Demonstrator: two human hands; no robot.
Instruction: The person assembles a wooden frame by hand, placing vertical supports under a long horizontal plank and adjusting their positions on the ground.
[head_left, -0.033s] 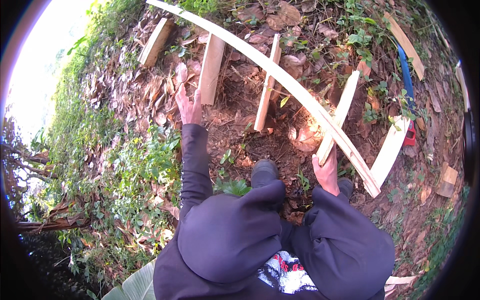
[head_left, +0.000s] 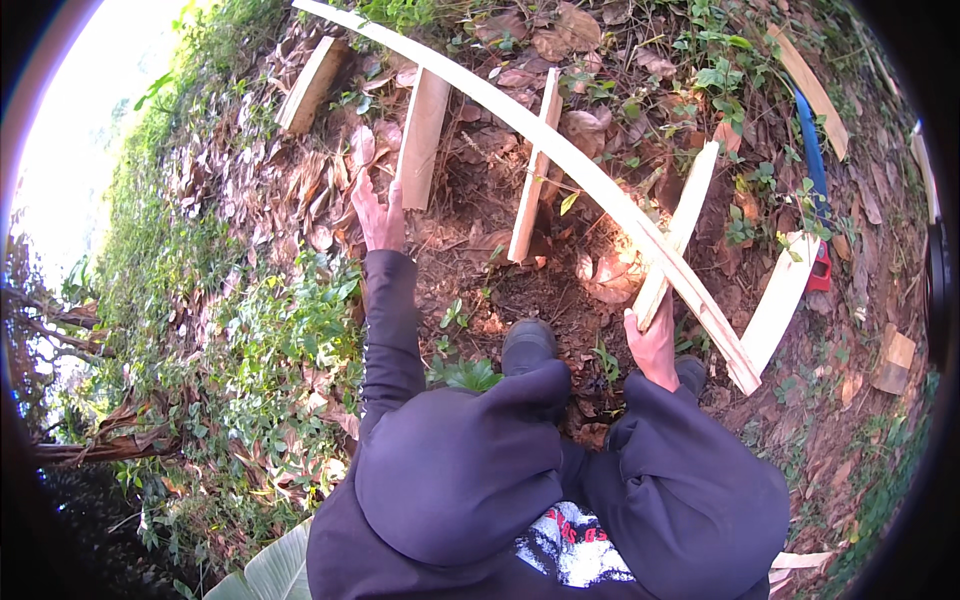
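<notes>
A long pale wooden strip (head_left: 600, 190) runs slantwise from the far left to the near right. Several shorter wooden pieces lie crosswise under or against it. My right hand (head_left: 655, 345) grips the near end of one short wooden slat (head_left: 694, 190), thumb on its left side and the other fingers partly hidden. That slat crosses the strip close to its near end. My left hand (head_left: 379, 215) has its fingers apart, beside the lower end of a short board (head_left: 424, 140); whether it touches the board is hard to tell. Between the hands rests another narrow slat (head_left: 533, 180).
At the right are another board (head_left: 785, 295), a saw with a blue blade (head_left: 812, 150) and red handle (head_left: 820, 268), a curved wood piece (head_left: 812, 90) and a small block (head_left: 893, 360). A board (head_left: 312, 85) lies far left. Leafy plants (head_left: 290, 320) cover the left slope.
</notes>
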